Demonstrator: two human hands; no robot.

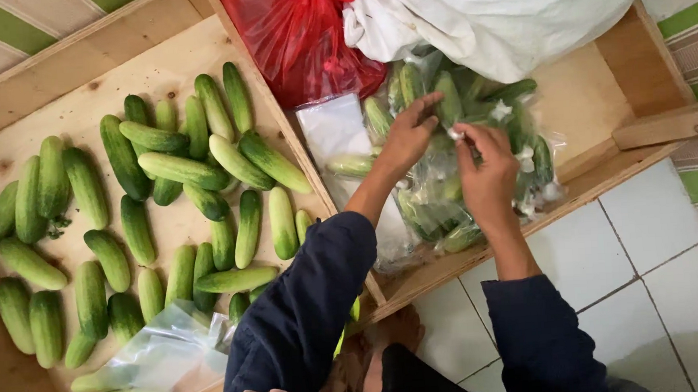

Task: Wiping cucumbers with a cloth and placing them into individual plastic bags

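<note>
My left hand [406, 140] rests on top of a clear plastic bag of cucumbers [445, 190] in the right wooden bin, its fingers reaching to the bag's neck. My right hand [485, 171] pinches the twisted white top of the same bag [457, 133] between finger and thumb. More clear bags packed with cucumbers [514, 121] lie around it. Both arms wear dark blue sleeves.
The left wooden bin [27, 86] holds several loose green cucumbers [178, 170] and a crumpled clear bag [165, 356]. A stack of flat clear bags [330, 128], a red plastic bag [299, 33] and a white sack [499, 9] lie at the back. White floor tiles [650, 234] are at right.
</note>
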